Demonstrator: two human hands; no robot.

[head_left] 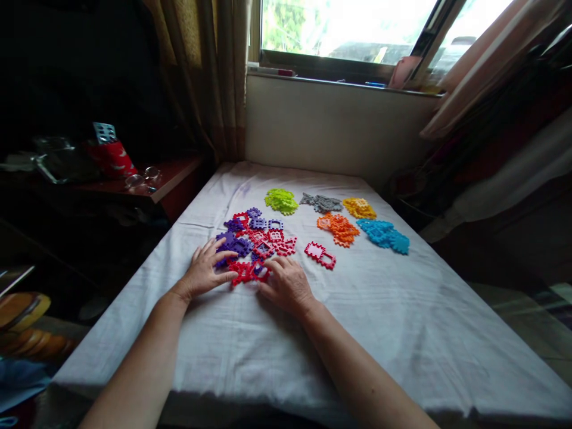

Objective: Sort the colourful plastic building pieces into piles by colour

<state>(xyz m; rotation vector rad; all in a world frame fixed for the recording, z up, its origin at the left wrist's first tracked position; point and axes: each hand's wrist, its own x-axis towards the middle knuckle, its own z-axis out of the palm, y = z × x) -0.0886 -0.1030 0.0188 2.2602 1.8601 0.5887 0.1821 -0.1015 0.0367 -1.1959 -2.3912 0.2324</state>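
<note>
Two hands at a mixed heap of red and purple pieces [241,246], just left of centre.
The left hand [208,268] has its fingers spread open at the heap's left edge, perhaps to steady it; the right hand [288,283] curls its fingers at the near edge, whether gripping I cannot tell. The green pile [281,202], grey pile [324,204], yellow pile [360,208], orange pile [338,229] and blue pile [384,235] sit apart, probably keeping colours unmixed. The tabletop [379,333] gives sliding room at lower right, but the blue pile lies near its right edge.
</note>
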